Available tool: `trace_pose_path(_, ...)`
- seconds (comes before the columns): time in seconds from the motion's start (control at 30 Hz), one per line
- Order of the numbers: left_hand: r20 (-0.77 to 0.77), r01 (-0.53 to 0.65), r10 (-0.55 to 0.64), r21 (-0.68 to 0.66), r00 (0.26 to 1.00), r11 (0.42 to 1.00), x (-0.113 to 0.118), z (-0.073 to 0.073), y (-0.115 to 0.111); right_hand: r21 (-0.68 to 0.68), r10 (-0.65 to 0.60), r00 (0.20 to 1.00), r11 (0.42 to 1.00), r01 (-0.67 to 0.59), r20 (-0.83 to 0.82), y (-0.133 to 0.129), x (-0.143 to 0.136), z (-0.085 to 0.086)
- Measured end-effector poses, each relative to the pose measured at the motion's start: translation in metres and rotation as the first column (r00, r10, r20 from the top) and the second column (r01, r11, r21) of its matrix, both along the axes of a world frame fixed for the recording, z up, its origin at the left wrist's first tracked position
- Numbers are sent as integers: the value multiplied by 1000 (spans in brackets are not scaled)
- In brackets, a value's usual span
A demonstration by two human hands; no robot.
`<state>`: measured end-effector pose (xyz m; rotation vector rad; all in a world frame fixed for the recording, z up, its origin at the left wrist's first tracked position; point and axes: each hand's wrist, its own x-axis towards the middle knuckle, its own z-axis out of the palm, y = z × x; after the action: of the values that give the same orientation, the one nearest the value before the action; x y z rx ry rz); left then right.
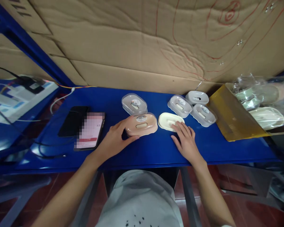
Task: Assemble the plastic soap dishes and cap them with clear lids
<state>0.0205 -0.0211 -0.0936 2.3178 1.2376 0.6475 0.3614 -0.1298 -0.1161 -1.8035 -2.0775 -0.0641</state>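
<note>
On the blue table [153, 153], I have the left hand [115, 137] grasping a pink clear-lidded case [147, 128]; the right hand [187, 143], spread loosely, touches a cream oval tray [165, 119] just beside that case.

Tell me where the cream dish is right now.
In the head view, the cream dish lies right of centre on the blue table, beside the pink lidded case, with the right hand touching its right end.

Outside 1 box [236, 116]: pink case [145, 130] 1 | cream dish [164, 122] 1 | grey cases [186, 109] 4
</note>
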Motion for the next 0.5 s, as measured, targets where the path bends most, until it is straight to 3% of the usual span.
trace_pose_path(0.2,-27,-24,27,95,999,995,-2,-2,4,17,-9,1000,1000,10,-18,1,-1,1)
trace_pose_path(0.4,-18,-108,112,154,994,982,2,-12,24,14,37,999,999,-37,-24,-7,-6,1)
trace_pose_path(0.5,-9,-170,178,250,984,953,12,-8,14,-11,94,995,995,-95,-41,-17,-15,6)
